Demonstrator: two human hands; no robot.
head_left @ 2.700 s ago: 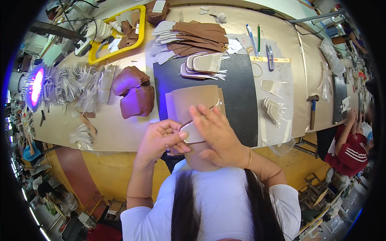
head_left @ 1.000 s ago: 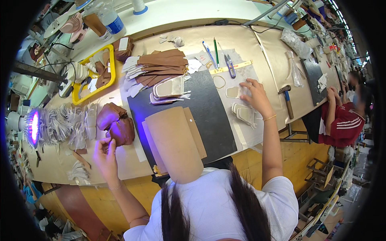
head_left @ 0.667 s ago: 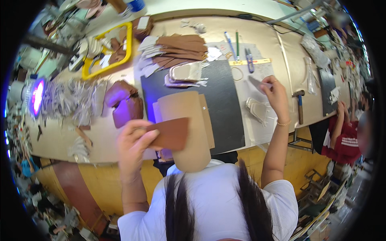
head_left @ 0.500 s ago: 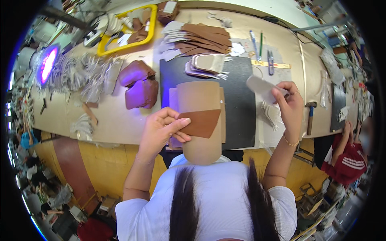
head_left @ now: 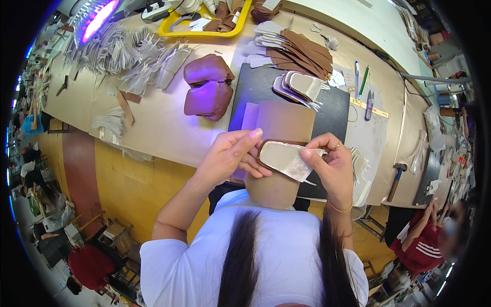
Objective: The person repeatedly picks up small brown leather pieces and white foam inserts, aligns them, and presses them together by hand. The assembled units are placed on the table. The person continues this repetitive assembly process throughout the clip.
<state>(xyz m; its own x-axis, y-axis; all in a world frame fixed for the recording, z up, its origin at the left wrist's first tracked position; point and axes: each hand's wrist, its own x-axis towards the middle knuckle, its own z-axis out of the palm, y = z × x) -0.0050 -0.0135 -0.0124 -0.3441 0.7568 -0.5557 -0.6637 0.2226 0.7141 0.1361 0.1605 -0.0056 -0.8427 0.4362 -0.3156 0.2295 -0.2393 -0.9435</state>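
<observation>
In the head view, your left hand (head_left: 230,156) is half open, thumb raised, fingers at the left end of the brown piece (head_left: 290,143); you can't tell whether they grip it. Your right hand (head_left: 333,165), bent in from the right, pinches the pale piece (head_left: 284,157) over the tan curved board (head_left: 286,121). The pale piece hides most of the brown one.
</observation>
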